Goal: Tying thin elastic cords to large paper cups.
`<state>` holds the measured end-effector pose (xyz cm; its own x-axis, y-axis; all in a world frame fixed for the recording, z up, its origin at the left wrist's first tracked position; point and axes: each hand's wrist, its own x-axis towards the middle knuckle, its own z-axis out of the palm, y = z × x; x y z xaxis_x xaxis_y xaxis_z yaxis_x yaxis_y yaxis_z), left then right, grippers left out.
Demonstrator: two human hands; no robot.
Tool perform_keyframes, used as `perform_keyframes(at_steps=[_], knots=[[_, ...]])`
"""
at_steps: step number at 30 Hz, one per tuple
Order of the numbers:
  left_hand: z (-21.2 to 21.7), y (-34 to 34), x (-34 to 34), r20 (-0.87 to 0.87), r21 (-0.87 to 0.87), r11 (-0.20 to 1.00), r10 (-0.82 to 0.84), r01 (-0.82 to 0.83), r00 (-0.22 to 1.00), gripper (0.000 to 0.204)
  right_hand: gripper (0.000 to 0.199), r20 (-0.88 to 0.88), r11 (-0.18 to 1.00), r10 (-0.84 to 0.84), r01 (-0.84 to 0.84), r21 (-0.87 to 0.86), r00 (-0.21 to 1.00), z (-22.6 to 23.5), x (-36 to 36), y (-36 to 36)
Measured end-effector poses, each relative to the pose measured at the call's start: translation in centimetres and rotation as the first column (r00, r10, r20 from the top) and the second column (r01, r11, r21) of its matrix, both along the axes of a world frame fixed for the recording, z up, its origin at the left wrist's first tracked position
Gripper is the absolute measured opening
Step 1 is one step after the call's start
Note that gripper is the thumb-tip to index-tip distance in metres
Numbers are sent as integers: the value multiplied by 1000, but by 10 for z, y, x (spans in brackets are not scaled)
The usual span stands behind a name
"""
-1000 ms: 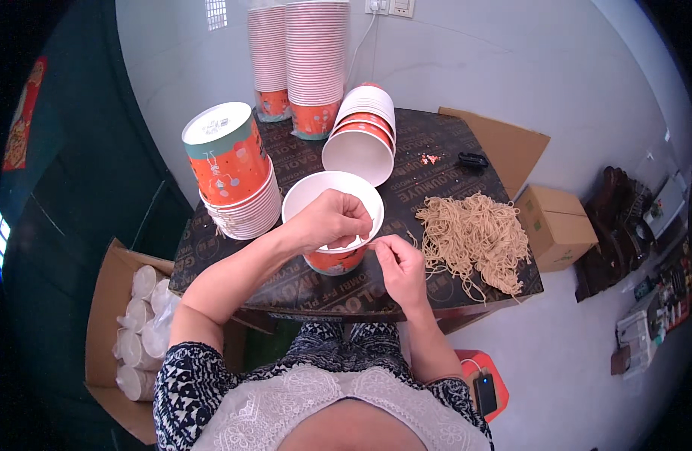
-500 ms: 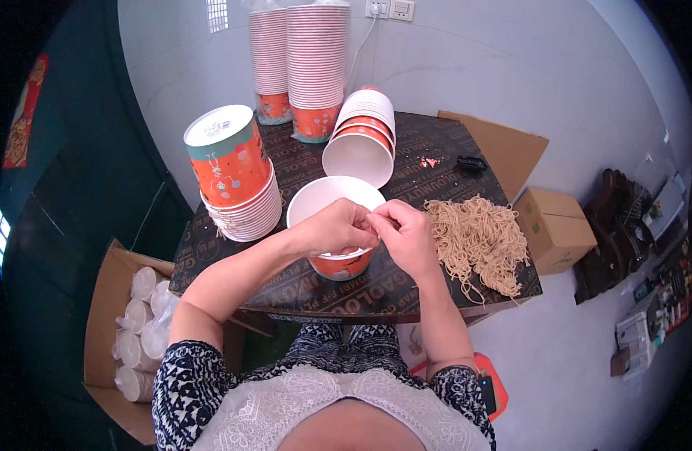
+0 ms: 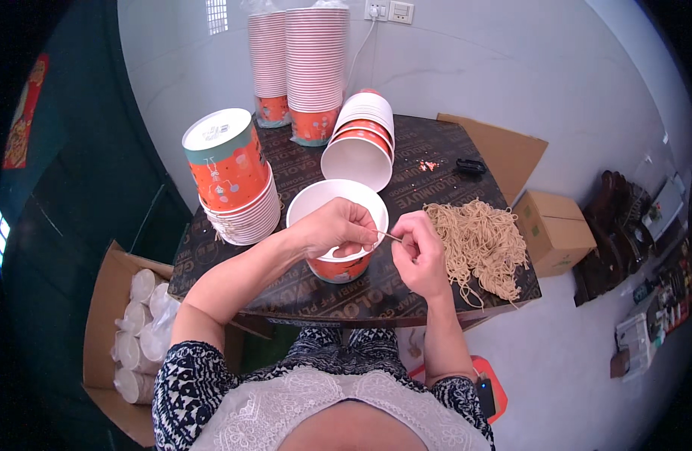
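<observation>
A short length of tan string (image 3: pixel 387 235) is stretched between my two hands, over the near right rim of an orange paper bucket (image 3: pixel 338 269) with a white inside. My left hand (image 3: pixel 344 229) pinches one end, above the bucket's mouth. Just right of the bucket, my right hand (image 3: pixel 420 252) has its fingers curled on the other end. A loose pile of tan strings (image 3: pixel 481 248) lies to the right of my right hand. Whether the string is tied to the bucket is hidden by my left hand.
Upside-down nested buckets (image 3: pixel 229 169) stand at left; more buckets (image 3: pixel 357 161) lie on their side behind. Tall bagged stacks (image 3: pixel 314 71) stand at the wall. A black object (image 3: pixel 471 166) lies at the table's (image 3: pixel 436 143) back right. Cardboard boxes (image 3: pixel 558 231) flank the table.
My right hand has moved right and slightly down, away from my left, so the string now shows between them. My left hand stays over the bucket.
</observation>
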<state>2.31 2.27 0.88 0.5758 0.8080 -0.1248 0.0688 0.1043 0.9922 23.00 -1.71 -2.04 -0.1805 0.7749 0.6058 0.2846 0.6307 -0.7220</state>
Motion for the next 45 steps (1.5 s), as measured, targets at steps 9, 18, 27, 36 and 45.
perform_keyframes(at_steps=[9, 18, 27, 36, 45], knots=[[0, -1, 2, 2, -12, 1000, -8, 8, 1000, 4, 18, 127, 942, -172, 125, 310, 977, -8, -7, 5], [-1, -1, 3, 15, -13, 999, -31, 31, 999, 3, 13, 103, 972, -95, 70, 226, 990, -17, -12, 9], [-3, -2, 4, 17, 44, 998, 39, -39, 999, 8, 11, 54, 961, -66, 49, 272, 996, -22, -18, -2], [-6, -6, 7, -158, 302, 953, 60, -9, 986, 11, 14, 18, 967, -62, 55, 250, 998, -28, -18, 12], [-12, -32, 17, -244, 886, 464, 447, 10, 861, 8, 20, -38, 983, -73, 78, 167, 997, -26, -24, 9]])
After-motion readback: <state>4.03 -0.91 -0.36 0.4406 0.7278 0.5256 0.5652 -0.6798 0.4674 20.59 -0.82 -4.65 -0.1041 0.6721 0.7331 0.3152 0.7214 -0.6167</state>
